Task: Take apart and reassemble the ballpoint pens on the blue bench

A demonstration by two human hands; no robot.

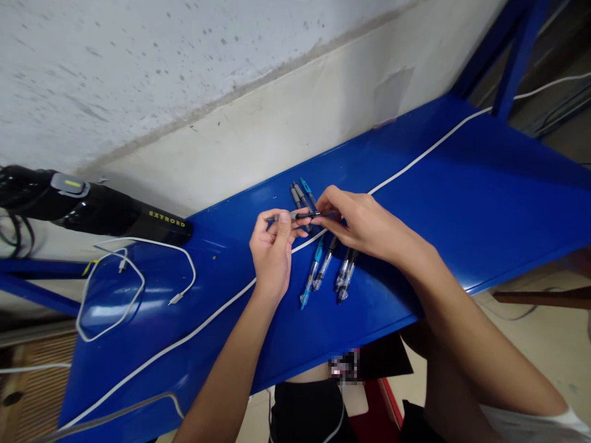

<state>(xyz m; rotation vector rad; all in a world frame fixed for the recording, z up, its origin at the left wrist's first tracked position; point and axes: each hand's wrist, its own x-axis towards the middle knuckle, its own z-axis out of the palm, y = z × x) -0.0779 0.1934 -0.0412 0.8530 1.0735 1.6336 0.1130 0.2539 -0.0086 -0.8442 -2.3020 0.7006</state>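
My left hand [272, 249] is closed on the grey end of a pen [300, 215], thumb on top, the pen lying nearly level. At its dark right end, my right hand [346, 215] pinches with thumb and fingertips; whether both hands hold one piece or two is too small to tell. Beyond the hands, grey pens [296, 195] and a blue pen [306, 186] rest on the blue table [462, 197]. Nearer to me lie a blue pen with a clear barrel [311, 277] and several black ones [344, 277], partly under my right hand.
A long white cable [194, 332] crosses the table beneath my hands. At the left are a black bottle-like cylinder [138, 212] lettered EXTRORD and a looped white charging cable [138, 295]. The wall [277, 123] borders the far edge; a blue metal frame [512, 61] stands at right.
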